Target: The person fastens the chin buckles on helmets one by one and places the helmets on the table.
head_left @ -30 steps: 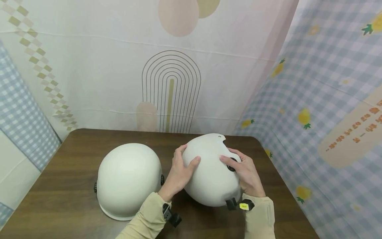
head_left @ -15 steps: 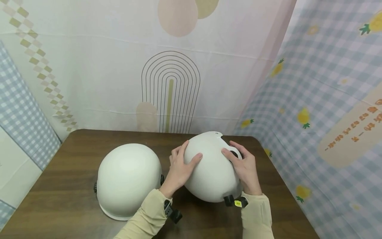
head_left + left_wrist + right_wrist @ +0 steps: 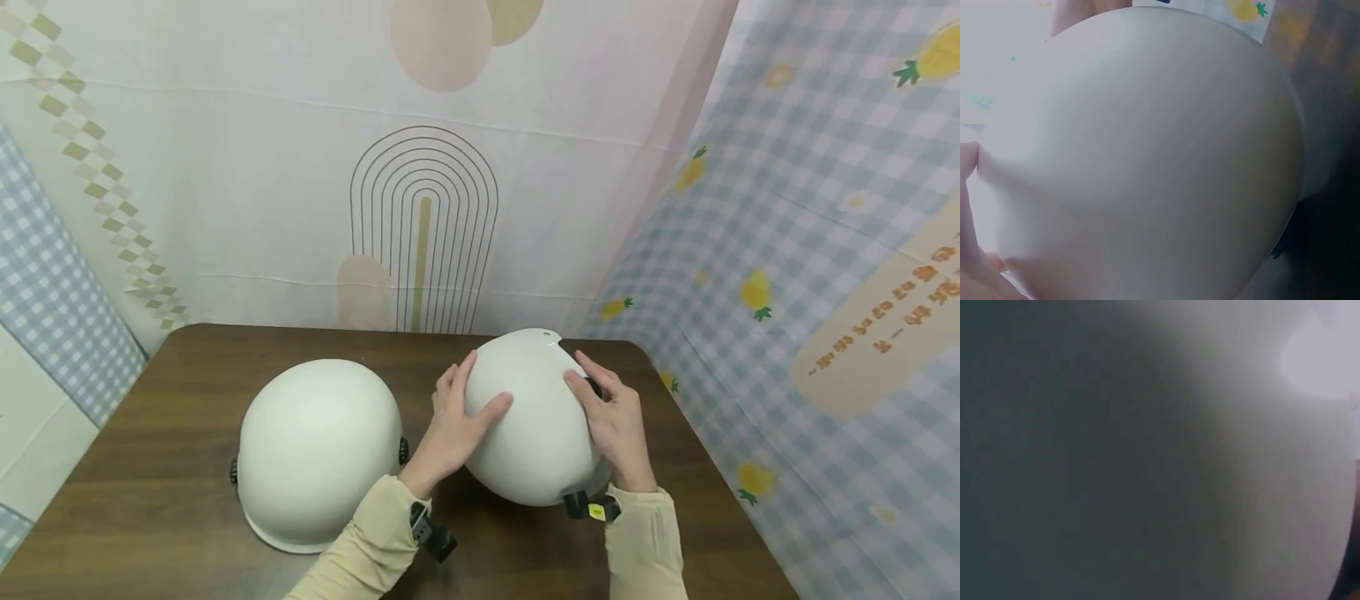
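Both of my hands hold a white helmet [image 3: 525, 425], tilted on its side at the right of the table. My left hand [image 3: 457, 425] grips its left side, thumb on the shell and fingers round the far side. On the right, my right hand [image 3: 617, 417] holds the rim, its thumb on the shell beside a black round part [image 3: 595, 387]. The fingertips inside the rim are hidden. In the left wrist view the helmet shell [image 3: 1147, 156] fills most of the picture. Blurred white shell [image 3: 1285, 487] takes up the right wrist view.
A second white helmet [image 3: 318, 454] stands dome up on the left of the brown wooden table [image 3: 150, 492], with black knobs on its sides. A patterned cloth [image 3: 300, 167] hangs behind the table, and a checked cloth [image 3: 720, 275] hangs at the right.
The held helmet has turned and risen slightly, and its black round part shows less. The right hand has shifted slightly up with it. The second helmet stays in place on the table.
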Tool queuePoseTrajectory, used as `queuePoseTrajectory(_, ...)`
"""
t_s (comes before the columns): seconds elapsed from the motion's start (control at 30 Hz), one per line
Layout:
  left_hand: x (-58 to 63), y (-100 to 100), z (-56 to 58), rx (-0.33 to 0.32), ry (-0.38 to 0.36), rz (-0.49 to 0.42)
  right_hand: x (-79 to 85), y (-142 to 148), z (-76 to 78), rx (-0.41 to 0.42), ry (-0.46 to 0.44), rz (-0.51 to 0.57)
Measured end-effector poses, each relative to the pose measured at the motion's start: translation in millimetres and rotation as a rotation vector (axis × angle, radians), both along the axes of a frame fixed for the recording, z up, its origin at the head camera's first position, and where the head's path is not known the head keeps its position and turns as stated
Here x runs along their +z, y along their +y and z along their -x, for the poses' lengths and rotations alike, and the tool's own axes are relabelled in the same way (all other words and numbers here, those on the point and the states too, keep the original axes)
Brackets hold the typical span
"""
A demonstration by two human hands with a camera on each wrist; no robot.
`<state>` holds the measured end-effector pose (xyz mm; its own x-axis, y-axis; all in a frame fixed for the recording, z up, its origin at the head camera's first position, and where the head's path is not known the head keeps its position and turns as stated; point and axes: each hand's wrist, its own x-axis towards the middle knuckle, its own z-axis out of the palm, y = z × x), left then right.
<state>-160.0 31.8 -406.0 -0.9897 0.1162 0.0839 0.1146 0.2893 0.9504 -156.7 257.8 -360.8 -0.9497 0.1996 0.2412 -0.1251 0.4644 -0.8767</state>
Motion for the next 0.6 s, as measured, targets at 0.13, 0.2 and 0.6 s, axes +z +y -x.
queuePoseTrajectory(0.13,-0.4,-1.7,-1.8,-0.015,0.014,0.012,-1.4,2.6,1.4,-0.034,0.019,-0.016)
queuePoseTrajectory(0.2,-0.5,-2.2,-3.0,-0.028,0.022,0.016,-2.8,4.7,1.7,-0.046,0.039,-0.022)
queuePoseTrajectory(0.6,0.2,-1.3,-2.0,-0.030,0.069,0.053,-6.2,9.5,1.5,-0.050,0.021,0.034)
